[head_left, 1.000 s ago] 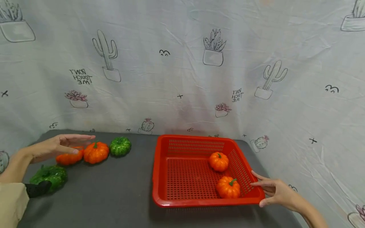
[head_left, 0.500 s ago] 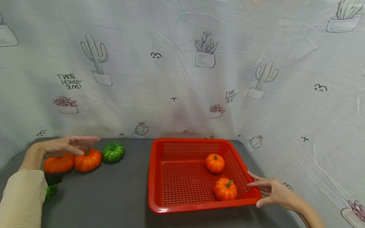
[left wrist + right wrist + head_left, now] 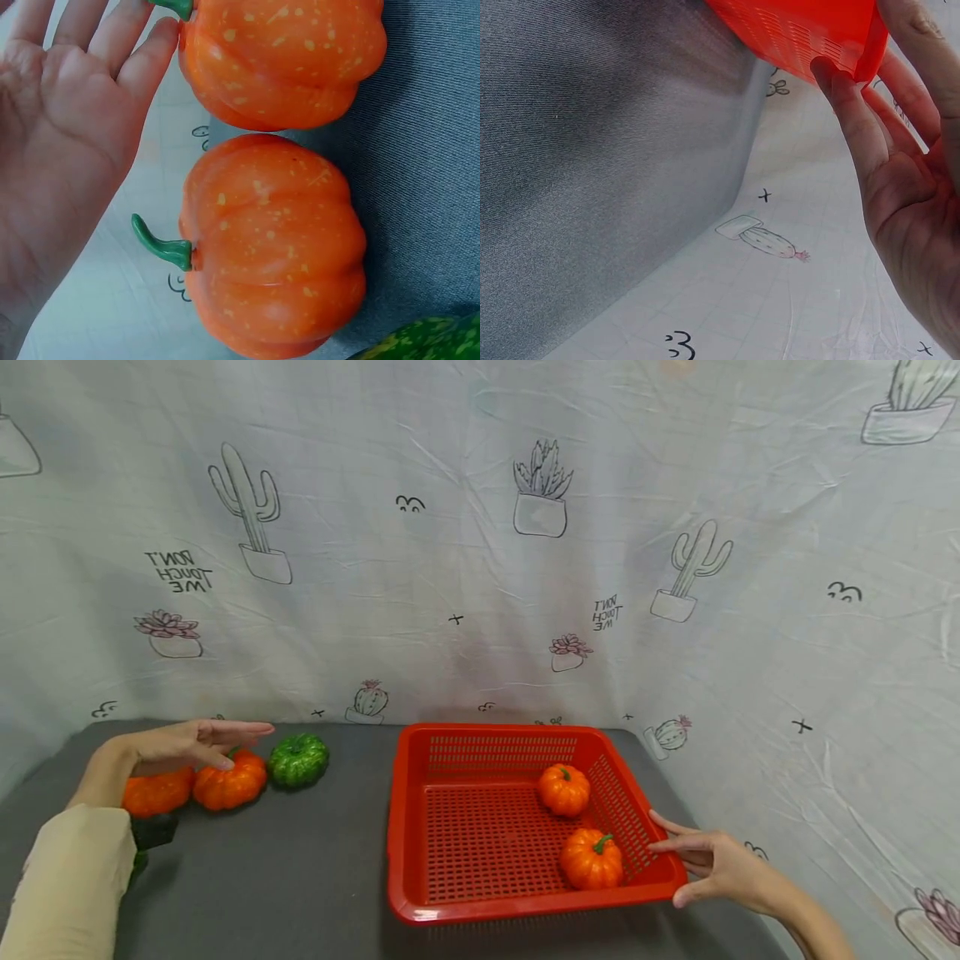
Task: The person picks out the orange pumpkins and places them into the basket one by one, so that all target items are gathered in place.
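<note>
My left hand (image 3: 191, 745), fingers extended, hovers over two orange pumpkins at the table's left. One orange pumpkin (image 3: 231, 783) lies below its fingertips and thumb; the other orange pumpkin (image 3: 159, 792) is partly hidden behind the wrist. In the left wrist view the fingertips reach the green stem of the upper pumpkin (image 3: 285, 60), with the palm beside the lower pumpkin (image 3: 274, 247). My right hand (image 3: 723, 868) grips the front right corner of a red plastic basket (image 3: 400, 835), thumb and fingers at its rim. Inside the basket sit two small orange pumpkins (image 3: 564, 791).
To the right of the orange pumpkins is a green pumpkin (image 3: 298, 761). Another green pumpkin (image 3: 139, 863) is mostly hidden by the left sleeve. A pale curtain (image 3: 450, 552) printed with cacti hangs behind and right of the dark grey table (image 3: 300, 877).
The left hand has moved right, from over the left orange pumpkin toward the right one. The head view has shifted slightly. The right hand keeps its grip on the basket.
</note>
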